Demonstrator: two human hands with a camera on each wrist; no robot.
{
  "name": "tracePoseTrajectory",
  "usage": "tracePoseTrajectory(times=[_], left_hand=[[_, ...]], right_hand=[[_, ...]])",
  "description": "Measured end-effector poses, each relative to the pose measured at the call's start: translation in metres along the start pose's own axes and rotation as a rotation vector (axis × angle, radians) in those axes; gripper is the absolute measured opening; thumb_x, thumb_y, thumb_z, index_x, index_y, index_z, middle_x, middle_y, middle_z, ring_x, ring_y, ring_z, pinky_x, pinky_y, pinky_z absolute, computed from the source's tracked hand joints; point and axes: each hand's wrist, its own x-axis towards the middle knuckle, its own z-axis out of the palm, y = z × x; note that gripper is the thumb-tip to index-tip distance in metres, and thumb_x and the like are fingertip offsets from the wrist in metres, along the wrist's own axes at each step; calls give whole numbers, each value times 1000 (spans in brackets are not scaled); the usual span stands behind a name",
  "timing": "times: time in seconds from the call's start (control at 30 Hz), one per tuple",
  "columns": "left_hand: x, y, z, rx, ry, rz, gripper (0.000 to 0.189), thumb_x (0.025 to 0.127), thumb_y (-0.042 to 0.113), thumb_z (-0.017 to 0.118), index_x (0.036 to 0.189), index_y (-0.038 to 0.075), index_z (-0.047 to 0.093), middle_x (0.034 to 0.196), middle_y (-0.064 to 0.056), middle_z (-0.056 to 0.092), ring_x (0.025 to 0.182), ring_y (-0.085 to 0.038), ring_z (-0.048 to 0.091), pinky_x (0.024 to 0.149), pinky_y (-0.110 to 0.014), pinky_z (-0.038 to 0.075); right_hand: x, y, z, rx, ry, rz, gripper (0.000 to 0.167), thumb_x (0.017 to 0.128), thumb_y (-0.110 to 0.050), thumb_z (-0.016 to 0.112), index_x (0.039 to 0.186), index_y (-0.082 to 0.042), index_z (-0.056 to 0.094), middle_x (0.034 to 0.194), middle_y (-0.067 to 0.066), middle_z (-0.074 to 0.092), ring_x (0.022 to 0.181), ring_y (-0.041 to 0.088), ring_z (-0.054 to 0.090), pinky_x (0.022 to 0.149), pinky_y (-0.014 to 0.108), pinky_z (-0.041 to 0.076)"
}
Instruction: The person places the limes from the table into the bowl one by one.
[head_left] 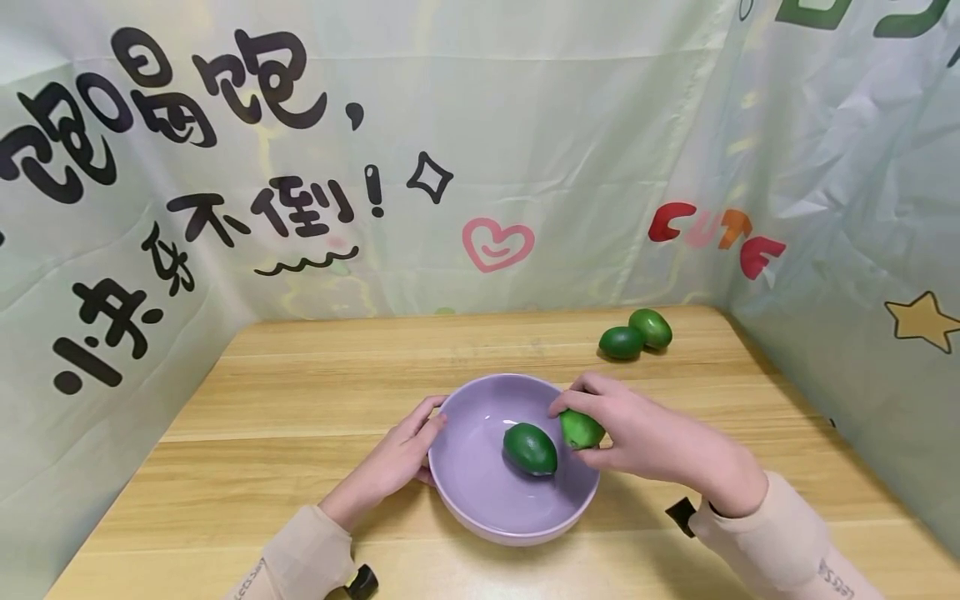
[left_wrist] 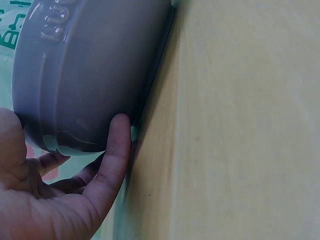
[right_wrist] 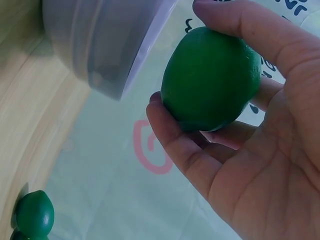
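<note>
A purple bowl [head_left: 472, 492] stands on the wooden table, with one dark green lime [head_left: 530, 449] lying inside it. My left hand [head_left: 397, 454] holds the bowl's left side. In the left wrist view, its fingers [left_wrist: 116, 145] rest along the outer wall, one fingertip low near the base. Over the bowl's right rim, my right hand [head_left: 626, 421] grips a brighter green lime [head_left: 581, 429] between thumb and fingers. The right wrist view shows this held lime [right_wrist: 210, 80] above the rim and apart from the bowl [right_wrist: 95, 45].
Two more limes, one darker [head_left: 621, 342] and one lighter [head_left: 651, 328], sit side by side at the table's back right. A printed cloth [head_left: 592, 150] hangs behind the wooden table [head_left: 315, 375] and along both its sides.
</note>
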Motion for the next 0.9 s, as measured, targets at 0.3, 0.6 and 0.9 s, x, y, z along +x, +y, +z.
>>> tracePoseTrajectory(times=[0.3,0.6,0.9], left_hand=[[0,0,0,-4,-2,-1,42,118,37,42,158,25,47,139,-27,61,92,-27,75,69,-44,69],[0,1,0,-4,-3,-3,43,118,38,43,158,25,46,140,-27,61,92,-27,75,69,-44,69],[0,0,0,-15,-8,-1,42,118,36,42,158,23,46,141,-28,60,91,-27,76,69,-44,69]], right_hand=[[2,-6,5,50,-51,16,40,87,-15,88,123,-20,73,118,-2,63,102,10,60,86,29,60],[1,-11,11,50,-58,-4,37,87,-15,89,120,-21,73,118,-2,61,102,10,59,87,29,60],[2,-19,16,58,-91,-20,38,88,-15,88,123,-22,72,117,-4,59,102,10,59,87,28,60]])
